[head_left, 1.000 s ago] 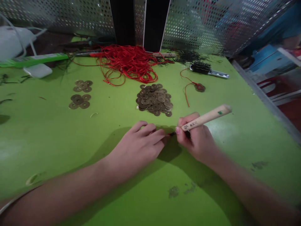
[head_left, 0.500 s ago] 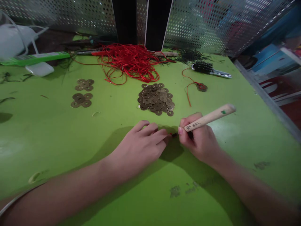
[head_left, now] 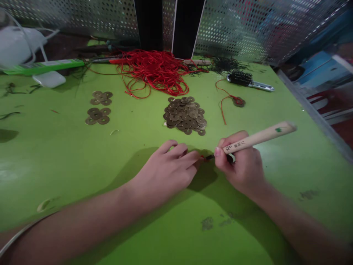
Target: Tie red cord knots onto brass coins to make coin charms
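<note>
My left hand (head_left: 168, 169) rests on the green table (head_left: 82, 162), fingers pressed together over something small and red that I cannot make out. My right hand (head_left: 242, 165) grips a wooden-handled tool (head_left: 259, 138), its dark tip touching the spot at my left fingertips. Just beyond both hands lies a pile of brass coins with holes (head_left: 185, 115).
A tangle of red cord (head_left: 156, 71) lies at the back. Two small coin clusters (head_left: 98, 108) sit to the left. A coin tied on red cord (head_left: 237, 101) and a black brush (head_left: 244, 79) are at the right. A perforated metal wall (head_left: 248, 25) closes the back.
Both hands have drifted slightly right while keeping their grip; the tool handle has swung a little further right.
</note>
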Demonstrator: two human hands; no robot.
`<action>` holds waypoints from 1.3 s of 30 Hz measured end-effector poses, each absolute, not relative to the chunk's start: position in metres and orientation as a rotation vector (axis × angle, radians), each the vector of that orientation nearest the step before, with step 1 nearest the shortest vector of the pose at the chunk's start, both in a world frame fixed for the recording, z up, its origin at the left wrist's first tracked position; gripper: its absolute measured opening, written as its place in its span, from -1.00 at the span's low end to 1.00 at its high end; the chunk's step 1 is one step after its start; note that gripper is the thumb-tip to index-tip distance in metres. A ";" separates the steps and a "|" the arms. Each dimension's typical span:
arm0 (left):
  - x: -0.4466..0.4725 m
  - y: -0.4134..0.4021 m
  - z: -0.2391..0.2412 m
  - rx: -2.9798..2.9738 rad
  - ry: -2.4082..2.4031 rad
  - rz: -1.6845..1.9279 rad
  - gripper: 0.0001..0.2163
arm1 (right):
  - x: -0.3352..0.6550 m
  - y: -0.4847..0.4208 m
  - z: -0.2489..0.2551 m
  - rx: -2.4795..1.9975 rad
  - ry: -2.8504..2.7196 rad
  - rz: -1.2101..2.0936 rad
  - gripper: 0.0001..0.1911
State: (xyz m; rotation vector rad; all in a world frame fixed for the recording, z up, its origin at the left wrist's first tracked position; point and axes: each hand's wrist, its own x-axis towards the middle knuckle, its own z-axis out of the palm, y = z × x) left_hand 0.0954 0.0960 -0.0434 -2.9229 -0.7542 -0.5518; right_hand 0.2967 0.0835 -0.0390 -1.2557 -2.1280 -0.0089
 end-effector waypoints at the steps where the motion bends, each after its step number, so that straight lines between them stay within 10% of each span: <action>1: 0.096 0.096 -0.043 -2.919 -0.759 -0.555 -0.70 | 0.296 0.083 -0.038 -1.249 -2.126 -0.016 -0.81; 39: 0.105 0.090 -0.044 -2.871 -0.745 -0.548 -0.95 | 0.296 0.075 -0.045 -1.291 -2.161 -0.198 -0.84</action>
